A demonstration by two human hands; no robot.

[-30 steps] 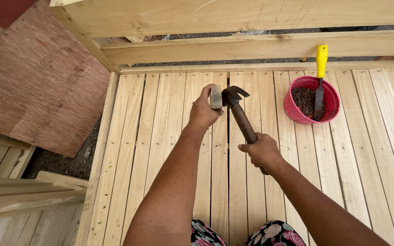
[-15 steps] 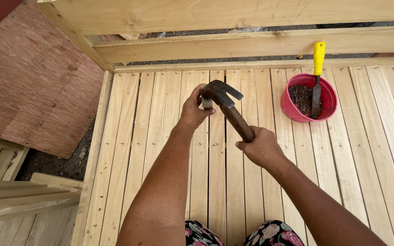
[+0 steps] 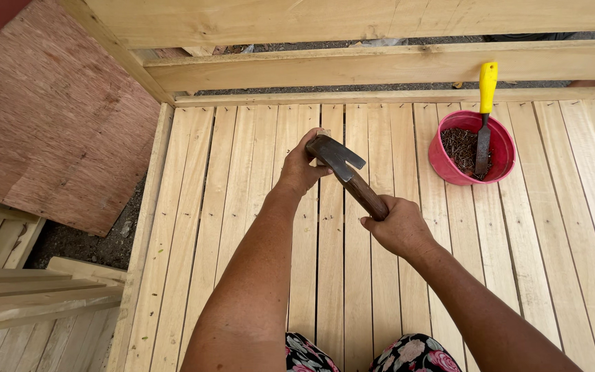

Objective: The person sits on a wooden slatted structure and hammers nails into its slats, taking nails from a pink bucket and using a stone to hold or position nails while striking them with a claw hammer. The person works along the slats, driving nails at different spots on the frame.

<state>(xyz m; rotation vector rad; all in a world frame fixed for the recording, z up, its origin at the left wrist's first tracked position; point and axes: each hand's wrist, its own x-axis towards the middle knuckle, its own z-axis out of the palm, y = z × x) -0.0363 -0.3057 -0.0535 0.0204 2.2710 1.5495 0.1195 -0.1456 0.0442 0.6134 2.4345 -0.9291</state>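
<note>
Hammer (image 3: pixel 346 172) gripped low on its wooden handle in my right hand (image 3: pixel 397 227), fingers wrapped shut around the shaft. Handle's long axis ran diagonally, from my right hand up and leftward to the steel head, which sat close against my left hand (image 3: pixel 302 165). Claw pointed right, toward the red bowl (image 3: pixel 442 162) of nails. Left hand was pinched closed on something small held to the slat deck (image 3: pixel 242 207); I took it for a nail, though the fingers hid it and I could not tell for certain. So the left hand was nearer the strike point, the right well back along the handle. Both forearms reached forward from my lap, the right wrist cocked inward. A yellow-handled tool (image 3: pixel 485 117) stood in the bowl, apart from both hands.
</note>
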